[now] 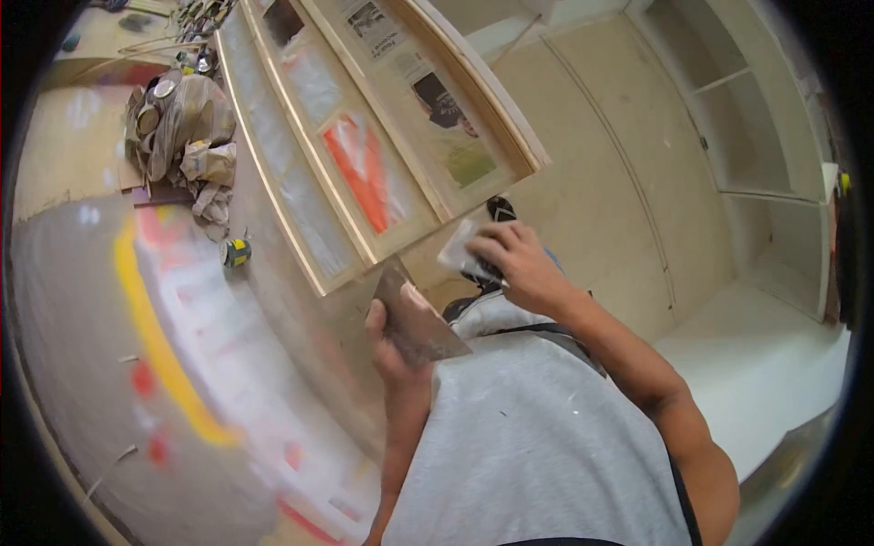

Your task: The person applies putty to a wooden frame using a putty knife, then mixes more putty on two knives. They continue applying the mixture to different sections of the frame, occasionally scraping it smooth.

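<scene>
Steel-grey and flat, the putty knife blade [417, 318] is pinched by the left hand [387, 350], thumb curled over its near edge, the other fingers hidden behind. Just at two o'clock from it, the right hand [514, 259] has its fingers folded tight around a smaller scraper [462, 250] with a pale blade and dark handle, held apart from the larger blade. Behind both hands, toward eleven o'clock, leans a wooden framed panel [364, 136] lined with newspaper. Farther out at ten o'clock a yellow tape measure [236, 252] lies on the floor, near a heap of cans and rags [182, 127].
</scene>
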Demonstrator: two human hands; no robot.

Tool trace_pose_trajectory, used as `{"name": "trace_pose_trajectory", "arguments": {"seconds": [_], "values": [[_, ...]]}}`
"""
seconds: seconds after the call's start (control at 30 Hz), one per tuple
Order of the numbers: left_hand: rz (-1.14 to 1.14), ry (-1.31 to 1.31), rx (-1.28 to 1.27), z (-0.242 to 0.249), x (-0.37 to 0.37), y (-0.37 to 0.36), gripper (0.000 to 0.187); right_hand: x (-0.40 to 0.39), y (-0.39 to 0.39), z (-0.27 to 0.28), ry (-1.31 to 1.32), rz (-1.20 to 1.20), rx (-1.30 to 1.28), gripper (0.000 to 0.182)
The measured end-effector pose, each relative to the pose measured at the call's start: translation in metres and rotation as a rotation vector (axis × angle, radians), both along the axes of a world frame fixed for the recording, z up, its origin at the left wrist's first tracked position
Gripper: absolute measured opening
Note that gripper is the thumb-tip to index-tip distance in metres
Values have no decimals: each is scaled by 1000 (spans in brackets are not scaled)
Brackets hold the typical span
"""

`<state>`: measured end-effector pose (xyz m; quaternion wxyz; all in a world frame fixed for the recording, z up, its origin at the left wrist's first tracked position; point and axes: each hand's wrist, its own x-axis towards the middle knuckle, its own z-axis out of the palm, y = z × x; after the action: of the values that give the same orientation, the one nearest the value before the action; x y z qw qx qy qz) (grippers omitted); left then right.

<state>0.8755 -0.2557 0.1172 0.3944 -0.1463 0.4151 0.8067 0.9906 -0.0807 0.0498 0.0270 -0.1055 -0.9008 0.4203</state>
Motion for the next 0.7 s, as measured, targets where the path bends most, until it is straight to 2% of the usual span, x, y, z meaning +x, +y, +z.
{"name": "trace_pose_trajectory", "arguments": {"seconds": [0.03,0.07,0.13,0.2,0.3,0.4,0.53,0.7], "values": [[30,-92,246,4,-4,-5,38,-6,-1,-5,6,-97,113,58],[44,-90,244,3,-5,-7,38,-12,-3,-10,14,-196,224,58],[51,-60,176,1,-11,-6,35,-24,-9,-21,14,-188,269,53],[96,-60,142,-7,-14,-3,34,-33,-16,-47,-87,-106,556,49],[159,-55,45,-11,-12,-9,33,-40,-24,-70,-97,-117,670,49],[180,-55,-13,-15,-12,-22,33,-47,-28,-75,-111,-144,599,50],[118,-21,30,-23,-19,-37,33,-63,-24,-72,-85,-161,691,49],[159,-27,38,-21,-30,-49,34,-98,-3,-76,-30,-223,644,51]]}}
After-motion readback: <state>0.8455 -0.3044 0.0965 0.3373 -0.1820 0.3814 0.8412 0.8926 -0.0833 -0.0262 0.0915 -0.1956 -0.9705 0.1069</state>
